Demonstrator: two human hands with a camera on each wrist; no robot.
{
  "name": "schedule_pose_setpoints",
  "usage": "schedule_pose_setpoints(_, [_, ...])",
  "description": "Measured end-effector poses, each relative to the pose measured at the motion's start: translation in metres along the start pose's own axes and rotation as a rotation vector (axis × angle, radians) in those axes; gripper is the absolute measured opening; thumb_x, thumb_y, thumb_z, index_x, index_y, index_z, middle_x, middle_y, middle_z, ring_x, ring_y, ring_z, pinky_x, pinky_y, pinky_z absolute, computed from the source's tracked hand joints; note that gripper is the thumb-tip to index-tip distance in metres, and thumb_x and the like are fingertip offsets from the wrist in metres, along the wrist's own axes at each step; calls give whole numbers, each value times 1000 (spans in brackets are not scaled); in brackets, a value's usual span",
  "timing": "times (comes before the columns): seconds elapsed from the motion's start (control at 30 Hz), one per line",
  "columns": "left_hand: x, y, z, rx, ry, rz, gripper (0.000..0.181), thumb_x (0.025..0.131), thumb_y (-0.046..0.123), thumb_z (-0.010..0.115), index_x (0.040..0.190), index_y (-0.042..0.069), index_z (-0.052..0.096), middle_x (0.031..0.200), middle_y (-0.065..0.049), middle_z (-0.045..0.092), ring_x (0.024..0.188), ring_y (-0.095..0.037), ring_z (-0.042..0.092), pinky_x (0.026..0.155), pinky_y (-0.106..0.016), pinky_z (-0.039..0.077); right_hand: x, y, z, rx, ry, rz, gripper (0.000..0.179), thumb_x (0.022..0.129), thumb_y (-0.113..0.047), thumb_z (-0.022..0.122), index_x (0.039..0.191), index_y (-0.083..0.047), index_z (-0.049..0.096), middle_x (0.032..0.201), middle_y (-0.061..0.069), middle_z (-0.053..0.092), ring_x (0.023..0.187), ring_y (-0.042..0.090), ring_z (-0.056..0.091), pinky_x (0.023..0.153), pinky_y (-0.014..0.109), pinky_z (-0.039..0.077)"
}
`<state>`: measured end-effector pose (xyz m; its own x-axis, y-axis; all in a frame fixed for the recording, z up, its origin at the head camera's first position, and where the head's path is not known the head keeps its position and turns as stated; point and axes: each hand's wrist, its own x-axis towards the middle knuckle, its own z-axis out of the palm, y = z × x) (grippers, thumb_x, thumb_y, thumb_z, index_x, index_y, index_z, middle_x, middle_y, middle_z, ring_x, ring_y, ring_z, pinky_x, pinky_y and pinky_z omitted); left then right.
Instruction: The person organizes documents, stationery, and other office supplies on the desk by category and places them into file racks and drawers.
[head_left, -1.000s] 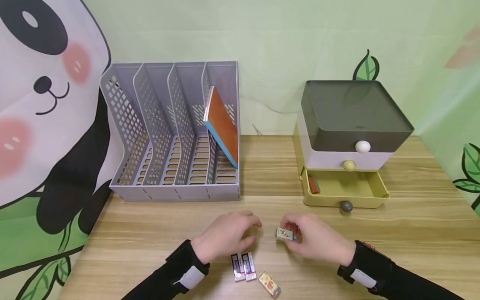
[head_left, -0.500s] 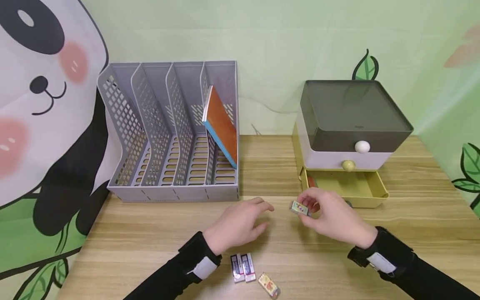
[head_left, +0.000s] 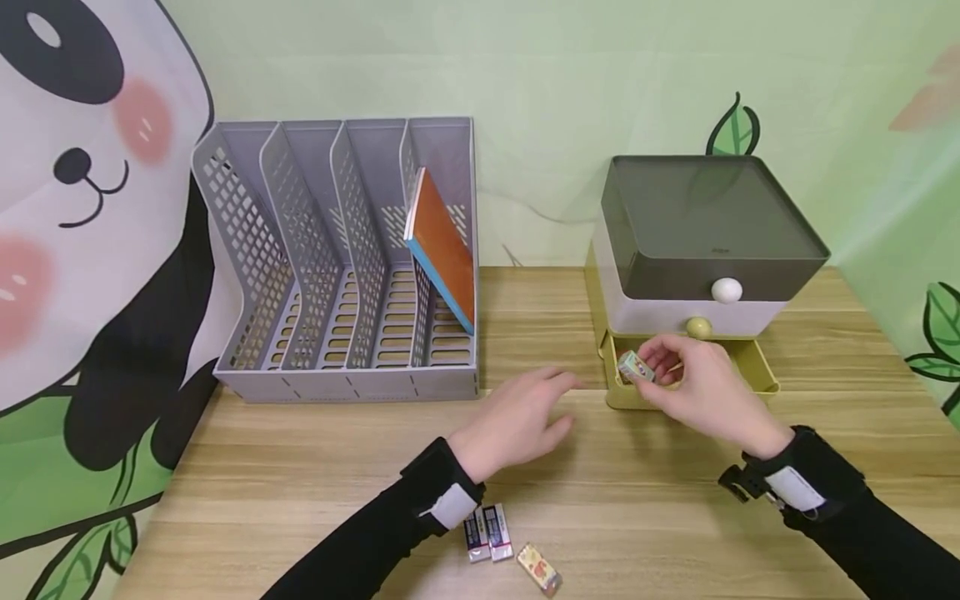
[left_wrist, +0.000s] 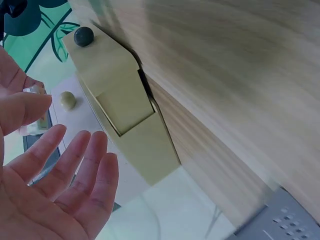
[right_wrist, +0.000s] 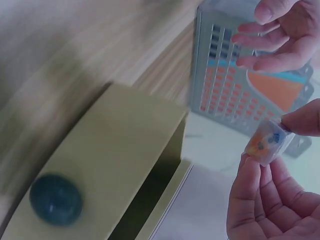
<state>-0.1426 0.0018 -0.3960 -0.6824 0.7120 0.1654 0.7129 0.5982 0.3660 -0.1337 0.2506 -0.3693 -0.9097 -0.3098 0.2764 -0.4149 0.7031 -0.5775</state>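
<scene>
My right hand (head_left: 697,387) pinches a small wrapped eraser (head_left: 635,367) between thumb and fingertips, over the left part of the pulled-out yellow drawer (head_left: 627,397). In the right wrist view the eraser (right_wrist: 267,141) shows a clear wrapper with orange and blue print. To the left of the drawer, my left hand (head_left: 517,421) hovers above the table, fingers relaxed and holding nothing. Two erasers in dark-and-white sleeves (head_left: 498,532) lie side by side near the front, partly behind the left wrist. Beside them is a yellow patterned eraser (head_left: 538,569). My right hand hides much of the drawer's inside.
Above the yellow drawer, the cabinet has a white drawer (head_left: 652,317) and a dark grey top drawer (head_left: 675,280), both pushed in. A grey slotted file rack (head_left: 345,386) stands at the left, with an orange-covered book (head_left: 448,254) leaning in its rightmost slot.
My right hand has carried the eraser from the table up and right to over the yellow drawer. My left hand has moved the same way, toward the drawer, still holding nothing.
</scene>
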Motion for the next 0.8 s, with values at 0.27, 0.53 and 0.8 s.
schedule_pose_setpoints(0.27, [23, 4, 7, -9, 26, 15, 39, 94, 20, 66, 131, 11, 58, 123, -1, 58, 108, -15, 58, 90, -24, 45, 4, 20, -15, -97, 29, 85, 19, 83, -14, 74, 93, -2, 63, 78, -3, 60, 70, 11, 57, 63, 21, 46])
schedule_pose_setpoints(0.53, [42, 9, 14, -29, 12, -31, 36, 94, 22, 66, 128, 10, 60, 118, -1, 60, 103, -11, 59, 84, -20, 46, 8, 34, -19, -183, -42, 142, 18, 81, -14, 73, 89, -1, 62, 76, -2, 59, 68, 11, 54, 61, 27, 44])
schedule_pose_setpoints(0.8, [58, 11, 24, -35, 9, -59, 31, 94, 21, 67, 124, 12, 63, 114, 1, 61, 99, -9, 58, 80, -19, 45, 14, 33, -16, -271, -115, 174, 16, 78, -16, 69, 83, -4, 60, 72, -3, 55, 63, 13, 50, 59, 33, 42])
